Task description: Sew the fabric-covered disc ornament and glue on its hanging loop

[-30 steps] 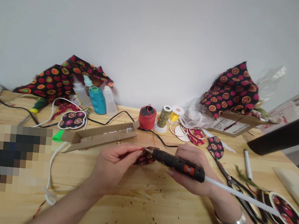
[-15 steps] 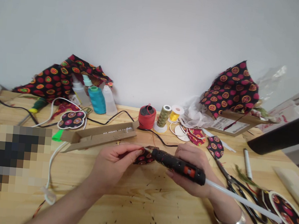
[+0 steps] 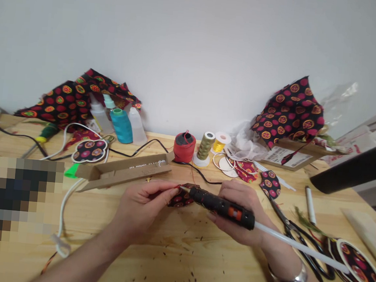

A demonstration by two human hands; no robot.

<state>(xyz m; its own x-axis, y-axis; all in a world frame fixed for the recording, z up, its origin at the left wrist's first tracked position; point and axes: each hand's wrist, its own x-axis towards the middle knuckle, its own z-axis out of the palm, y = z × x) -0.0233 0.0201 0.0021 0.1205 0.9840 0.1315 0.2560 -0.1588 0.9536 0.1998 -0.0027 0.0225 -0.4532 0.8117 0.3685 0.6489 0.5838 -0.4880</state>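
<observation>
In the middle of the view, my left hand [image 3: 147,205] pinches the left edge of a small dark fabric piece [image 3: 180,198] with a round red pattern. My right hand [image 3: 237,211] is wrapped around a black hot glue gun [image 3: 221,206], with a long white glue stick [image 3: 300,245] poking out of its rear. The gun's metal tip points left and meets the upper edge of the fabric, close to my left thumb and forefinger. Whether glue is coming out is too small to tell. Part of the fabric is hidden behind the gun and my fingers.
A long cardboard box [image 3: 129,173] lies beyond my left hand. Thread spools [image 3: 204,147] stand near the wall. Scissors [image 3: 301,238], a white marker [image 3: 310,205] and round fabric-covered pieces [image 3: 359,265] lie to the right. Dark scraps dot the wooden table [image 3: 152,252].
The glue gun has shifted slightly left along the fabric edge, its rear end moving left too. My left hand holds the fabric in nearly the same place.
</observation>
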